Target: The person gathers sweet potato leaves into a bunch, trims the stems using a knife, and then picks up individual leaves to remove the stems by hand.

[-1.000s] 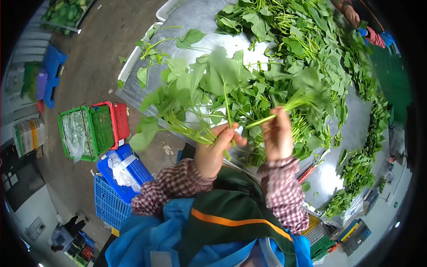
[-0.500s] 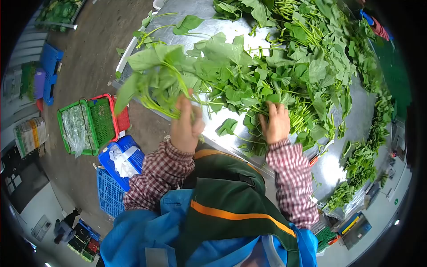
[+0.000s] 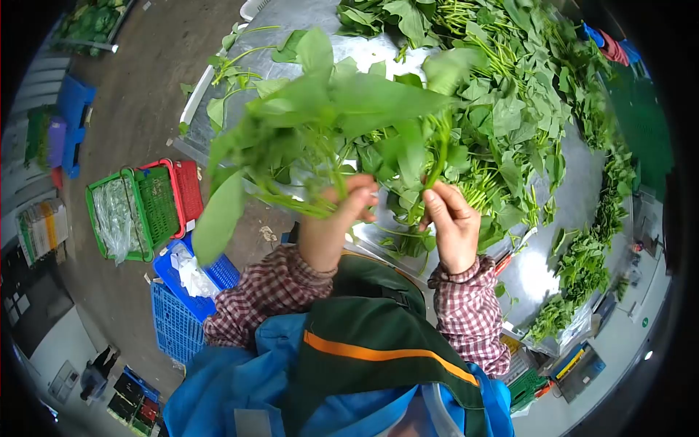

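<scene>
The left hand [image 3: 320,237] has its grip closed round a leafy bunch [image 3: 313,109], held up over the near edge of the tabletop [image 3: 535,280]; the right hand [image 3: 457,237] pinches a stem [image 3: 441,156] between thumb and fingers, just beside it. The step in hand looks like gathering or sorting stems. Any move from here calls for a firm, gentle hold that spares the leaves. Blur and overlapping leaves hide how many stems each hand has; behind lies the pile [image 3: 510,116], and a co-worker's sleeve [image 3: 614,51] is cut off by the dark rim.
</scene>
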{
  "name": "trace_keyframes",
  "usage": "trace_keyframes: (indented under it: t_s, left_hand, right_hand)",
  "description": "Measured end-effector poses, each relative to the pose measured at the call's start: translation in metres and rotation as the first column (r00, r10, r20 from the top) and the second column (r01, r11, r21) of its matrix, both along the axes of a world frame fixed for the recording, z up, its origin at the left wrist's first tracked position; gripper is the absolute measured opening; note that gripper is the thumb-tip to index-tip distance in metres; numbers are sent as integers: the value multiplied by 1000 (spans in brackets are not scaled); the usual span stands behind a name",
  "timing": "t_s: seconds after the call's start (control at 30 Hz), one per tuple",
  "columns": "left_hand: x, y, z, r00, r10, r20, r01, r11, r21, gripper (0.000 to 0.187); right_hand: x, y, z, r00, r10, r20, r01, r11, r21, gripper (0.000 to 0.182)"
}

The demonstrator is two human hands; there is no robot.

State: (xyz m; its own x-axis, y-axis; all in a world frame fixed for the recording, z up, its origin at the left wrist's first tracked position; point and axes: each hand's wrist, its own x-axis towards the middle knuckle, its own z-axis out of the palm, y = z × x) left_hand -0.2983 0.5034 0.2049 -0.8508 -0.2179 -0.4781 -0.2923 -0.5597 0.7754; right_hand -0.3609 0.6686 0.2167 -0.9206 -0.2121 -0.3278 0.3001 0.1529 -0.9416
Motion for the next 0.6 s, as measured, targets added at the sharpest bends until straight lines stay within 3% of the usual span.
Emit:
trace_keyframes:
  t_s: [0.07, 0.17, 0.27, 0.3, 0.4, 0.43, 0.47, 0.5, 0.53, 0.57, 0.6]
  left_hand:
    - [-2, 15, 0, 997, -71, -27, 71, 997, -22, 31]
    - [-4, 29, -9, 999, -39, -36, 42, 996, 83, 29]
    - [-3, 19, -14, 1000, -4, -18, 8, 978, 210, 24]
    - [-1, 12, -20, 999, 46, -29, -39, 977, 207, 20]
    - [-25, -19, -4, 951, 300, 75, -296, 815, 498, 19]
    - [-25, -25, -4, 965, 255, 53, -248, 835, 492, 20]
    - [-24, -29, -4, 978, 207, 34, -198, 853, 484, 20]
    - [-23, -31, -4, 989, 148, 15, -137, 868, 477, 21]
    - [-24, -28, -3, 987, 157, 31, -153, 874, 462, 20]
    - [-25, -22, -3, 984, 173, 42, -174, 877, 448, 20]
    - [-22, -16, -2, 980, 187, 66, -197, 880, 433, 19]
  right_hand:
    - [8, -10, 0, 999, -36, -10, 36, 999, 8, 20]
    - [17, -18, 6, 999, 22, 50, -25, 996, 81, 17]
    - [22, -26, 10, 985, -47, 164, 66, 992, -111, 16]
    - [26, -25, 10, 994, -62, 92, 83, 964, -251, 13]
    - [29, 6, 10, 972, 159, 171, -5, 745, -667, 13]
    - [17, 21, 18, 855, 368, 365, -152, 851, -502, 15]
    - [5, 21, 10, 794, 349, 498, -263, 936, -235, 16]
    - [4, 25, -16, 926, 372, 64, -377, 903, 205, 18]
    - [1, 21, -29, 791, 503, -348, -212, 759, 616, 21]
    - [-1, 18, -31, 917, 382, -112, -336, 894, 295, 25]
    - [-7, 2, -4, 911, 325, 256, -319, 945, -63, 26]
